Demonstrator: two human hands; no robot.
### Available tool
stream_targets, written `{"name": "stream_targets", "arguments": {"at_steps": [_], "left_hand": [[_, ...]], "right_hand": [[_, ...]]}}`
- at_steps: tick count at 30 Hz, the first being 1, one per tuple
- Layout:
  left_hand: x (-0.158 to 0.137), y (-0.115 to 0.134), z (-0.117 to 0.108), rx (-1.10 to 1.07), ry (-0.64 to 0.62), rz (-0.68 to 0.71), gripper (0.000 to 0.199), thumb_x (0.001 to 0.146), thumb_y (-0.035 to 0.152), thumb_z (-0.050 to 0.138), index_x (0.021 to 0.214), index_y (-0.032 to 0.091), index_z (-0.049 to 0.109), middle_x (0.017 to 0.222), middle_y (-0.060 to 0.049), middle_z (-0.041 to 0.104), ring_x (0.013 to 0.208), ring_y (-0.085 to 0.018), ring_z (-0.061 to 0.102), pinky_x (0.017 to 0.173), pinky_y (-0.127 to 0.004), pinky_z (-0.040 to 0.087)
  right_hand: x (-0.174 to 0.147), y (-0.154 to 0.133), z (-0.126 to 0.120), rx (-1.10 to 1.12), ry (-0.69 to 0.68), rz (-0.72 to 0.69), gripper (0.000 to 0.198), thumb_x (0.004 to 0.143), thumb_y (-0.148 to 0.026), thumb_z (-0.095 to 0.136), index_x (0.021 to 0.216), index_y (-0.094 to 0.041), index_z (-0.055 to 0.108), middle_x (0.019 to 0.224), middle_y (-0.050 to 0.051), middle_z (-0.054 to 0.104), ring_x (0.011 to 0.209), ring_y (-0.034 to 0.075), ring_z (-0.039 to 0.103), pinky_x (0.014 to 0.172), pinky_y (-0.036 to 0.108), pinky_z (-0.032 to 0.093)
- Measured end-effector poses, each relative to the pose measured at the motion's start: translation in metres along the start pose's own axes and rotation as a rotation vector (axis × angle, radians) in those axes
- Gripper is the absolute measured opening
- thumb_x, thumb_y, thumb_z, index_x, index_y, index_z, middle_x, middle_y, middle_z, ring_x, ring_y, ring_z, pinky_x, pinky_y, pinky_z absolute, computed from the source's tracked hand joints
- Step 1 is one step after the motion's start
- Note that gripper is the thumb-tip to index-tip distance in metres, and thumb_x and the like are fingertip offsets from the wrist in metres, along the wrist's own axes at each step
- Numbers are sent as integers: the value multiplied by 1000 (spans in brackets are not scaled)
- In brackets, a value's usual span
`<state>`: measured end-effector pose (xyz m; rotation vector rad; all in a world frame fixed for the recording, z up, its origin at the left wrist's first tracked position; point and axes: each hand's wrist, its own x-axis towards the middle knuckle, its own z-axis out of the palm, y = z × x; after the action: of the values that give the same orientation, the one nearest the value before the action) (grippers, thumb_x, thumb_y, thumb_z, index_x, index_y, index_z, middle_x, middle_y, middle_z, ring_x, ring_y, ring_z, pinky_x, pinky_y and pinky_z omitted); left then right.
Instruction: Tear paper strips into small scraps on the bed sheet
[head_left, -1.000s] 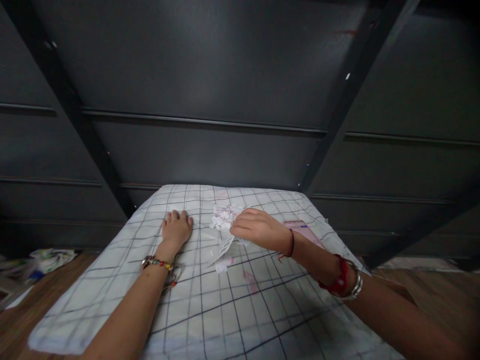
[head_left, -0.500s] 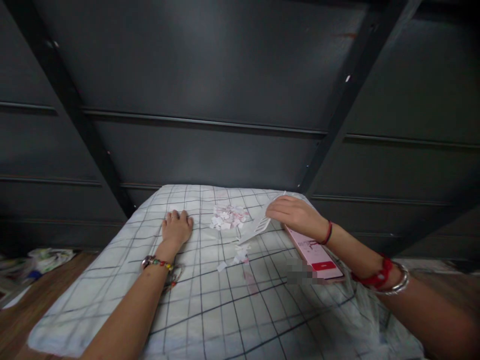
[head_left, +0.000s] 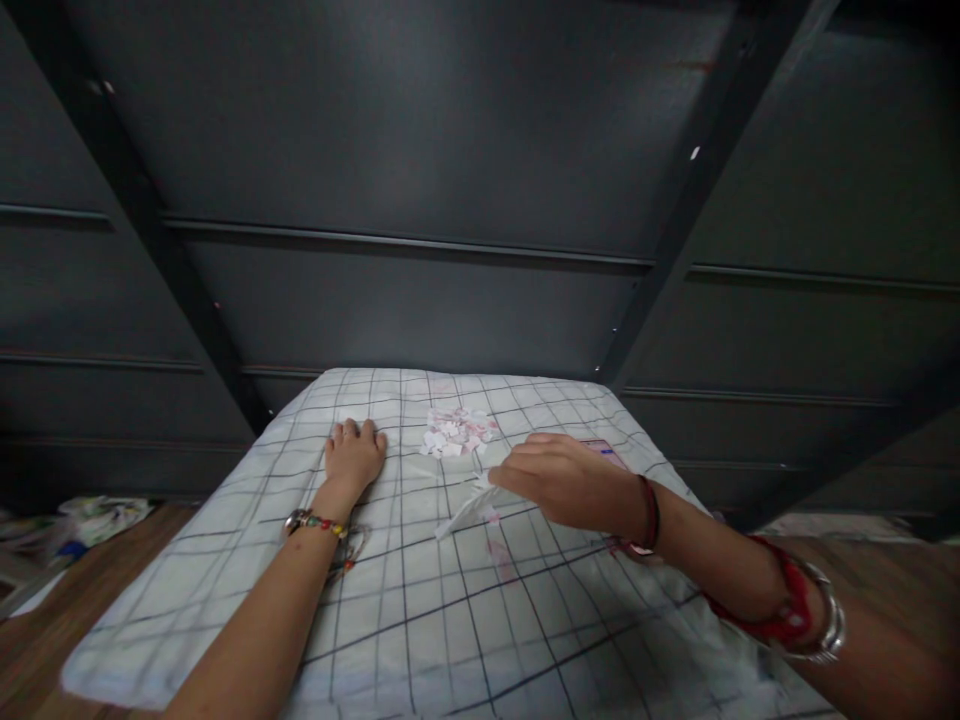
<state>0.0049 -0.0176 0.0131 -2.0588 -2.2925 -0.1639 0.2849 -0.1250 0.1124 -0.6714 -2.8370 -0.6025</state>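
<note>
My left hand (head_left: pixel 355 455) lies flat on the checked cloth (head_left: pixel 420 620), fingers apart and nothing in them. Pinched in the fingers of my right hand (head_left: pixel 562 482) is a piece of white paper (head_left: pixel 463 512), its free end pointing down and left over the cloth. Beyond it, between the two hands, sits a small heap of torn paper bits (head_left: pixel 457 432), white and pinkish. A few scraps lie nearer, partly covered by the held paper. Under my right hand and wrist rests a phone (head_left: pixel 606 452), mostly hidden.
A dark panelled wall (head_left: pixel 420 310) with metal ribs stands right behind the cloth-covered surface. Down on the wooden floor (head_left: pixel 161 530) at the left are crumpled items (head_left: pixel 112 520), blurred.
My right hand has moved left and toward me with the paper, lowering it over the nearer scraps. Its forearm now covers most of the phone. My left hand has stayed put.
</note>
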Motion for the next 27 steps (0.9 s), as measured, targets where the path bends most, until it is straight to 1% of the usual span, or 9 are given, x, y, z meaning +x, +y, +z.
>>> {"name": "stream_targets", "arguments": {"at_steps": [3,5,9,12,16,19,23,25,27], "left_hand": [[-1,-1,-1,5,2,13,52,97,35,25,136,14,52,141,-20,52,135,-34,43,104,-47,38],[-1,-1,-1,-1,1,18,52,97,35,25,136,13,52,141,-21,51,134,-34,43,104,-47,38],[0,0,-1,-15,-14,6,53,97,35,25,137,12,50,144,-22,48,137,-35,41,106,-48,36],[0,1,-1,-23,-16,-9,53,97,35,25,138,12,50,146,-22,47,138,-36,39,108,-48,35],[-1,1,-1,-27,-11,-7,52,97,35,26,137,13,51,146,-22,47,138,-36,40,109,-48,34],[0,0,0,-28,-8,-7,52,97,36,26,137,13,51,145,-21,48,138,-35,40,108,-48,35],[2,0,1,-31,-11,-7,52,97,36,25,136,13,52,147,-21,46,139,-36,38,108,-49,35],[2,0,1,-31,-14,-6,53,98,37,25,136,13,51,147,-21,46,139,-36,38,108,-49,35],[2,0,2,-30,-16,-8,53,98,36,24,137,13,51,146,-21,46,139,-36,38,108,-49,34]], "right_hand": [[-15,12,3,-6,-14,79,28,85,1,42,90,-16,63,76,3,69,69,15,60,67,30,43],[-24,19,1,-15,6,129,25,86,-1,44,90,-16,64,77,4,70,69,16,61,67,30,44],[-22,19,-3,-4,66,197,23,89,-7,46,94,-16,66,82,6,73,70,16,63,68,29,46],[-4,6,-4,54,18,202,26,86,-5,46,99,-16,66,85,5,73,73,16,64,69,29,46],[13,-3,-4,114,-128,167,26,79,-3,50,98,-16,64,85,5,73,75,16,64,69,29,45],[6,4,-6,96,-168,201,26,79,-1,49,94,-15,64,83,5,72,72,16,63,65,28,43],[-8,16,-12,87,-147,286,23,86,-5,46,95,-15,65,82,5,72,69,14,61,63,27,39],[-7,16,-16,105,-145,306,22,90,-9,45,97,-15,65,82,5,72,69,14,61,61,27,38],[-1,11,-17,123,-184,302,21,89,-9,47,96,-16,65,82,4,72,68,14,61,59,27,36]]}}
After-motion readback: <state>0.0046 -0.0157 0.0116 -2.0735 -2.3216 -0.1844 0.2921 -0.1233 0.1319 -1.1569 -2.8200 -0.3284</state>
